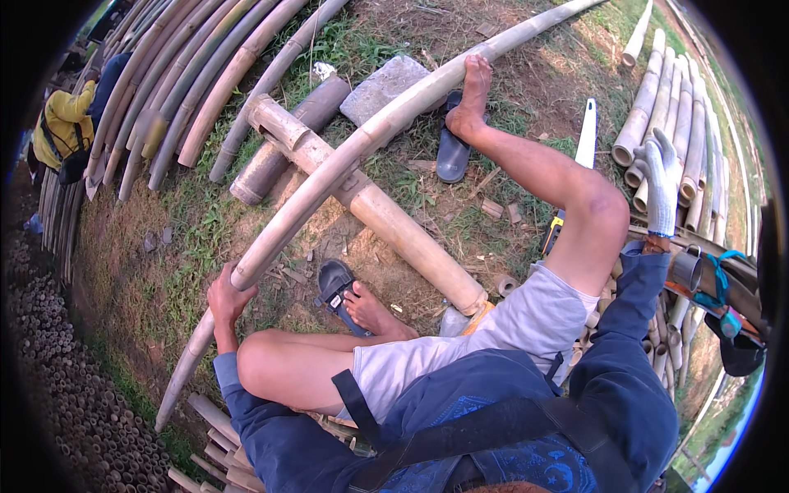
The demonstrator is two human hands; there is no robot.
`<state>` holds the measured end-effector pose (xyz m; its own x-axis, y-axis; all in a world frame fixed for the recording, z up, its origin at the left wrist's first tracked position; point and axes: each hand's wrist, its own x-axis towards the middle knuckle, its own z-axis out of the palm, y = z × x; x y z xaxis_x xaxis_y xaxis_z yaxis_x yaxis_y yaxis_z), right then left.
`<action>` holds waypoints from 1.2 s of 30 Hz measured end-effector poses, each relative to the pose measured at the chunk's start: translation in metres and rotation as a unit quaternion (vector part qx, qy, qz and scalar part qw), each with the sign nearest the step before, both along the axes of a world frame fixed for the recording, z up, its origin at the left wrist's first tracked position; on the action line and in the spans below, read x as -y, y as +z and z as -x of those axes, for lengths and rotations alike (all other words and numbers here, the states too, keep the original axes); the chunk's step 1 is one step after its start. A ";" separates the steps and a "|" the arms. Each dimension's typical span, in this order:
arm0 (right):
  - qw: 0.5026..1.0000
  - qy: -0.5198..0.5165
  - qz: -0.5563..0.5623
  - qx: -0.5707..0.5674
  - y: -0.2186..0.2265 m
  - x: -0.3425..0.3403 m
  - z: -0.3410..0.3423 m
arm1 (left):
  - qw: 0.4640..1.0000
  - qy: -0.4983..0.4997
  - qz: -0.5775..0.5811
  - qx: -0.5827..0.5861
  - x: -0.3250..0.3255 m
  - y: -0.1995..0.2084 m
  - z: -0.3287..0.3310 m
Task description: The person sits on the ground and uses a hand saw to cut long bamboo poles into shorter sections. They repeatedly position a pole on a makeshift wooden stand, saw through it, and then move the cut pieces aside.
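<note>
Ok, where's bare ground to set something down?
Mostly free: the grassy ground between the long pole and the lower-left pile. Smaller, chip-strewn: between the saw and the thick bamboo. Crowded: around the gloved right hand and stacked poles.

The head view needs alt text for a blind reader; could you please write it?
A seated person grips a long bamboo pole with the bare left hand, right toes against it; the pole crosses a thicker bamboo. The gloved right hand is open near stacked bamboo. Upper left, another person wears yellow.
</note>
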<state>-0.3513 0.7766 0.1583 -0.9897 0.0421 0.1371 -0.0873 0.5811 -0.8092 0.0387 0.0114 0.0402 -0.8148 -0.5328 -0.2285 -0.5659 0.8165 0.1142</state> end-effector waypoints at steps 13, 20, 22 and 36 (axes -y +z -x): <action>0.918 0.120 -0.378 0.032 -0.231 0.225 0.150 | 0.975 -0.180 -0.051 0.120 0.003 0.025 0.066; 0.950 0.133 -0.278 0.049 -0.225 0.195 0.129 | 0.953 -0.275 -0.102 0.072 -0.073 0.023 0.195; 0.969 0.139 -0.203 0.030 -0.236 0.166 0.093 | 0.954 -0.277 -0.093 0.066 -0.102 0.018 0.226; 0.927 -0.152 0.343 -0.016 -0.075 -0.062 -0.116 | 0.987 -0.129 -0.009 -0.090 -0.167 -0.015 0.256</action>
<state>-0.2354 0.8383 0.0834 -0.9136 0.4066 0.0043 -0.0348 -0.0676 -0.9971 -0.2177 0.1781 0.0248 -0.9512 -0.2993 -0.0747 -0.3084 0.9277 0.2104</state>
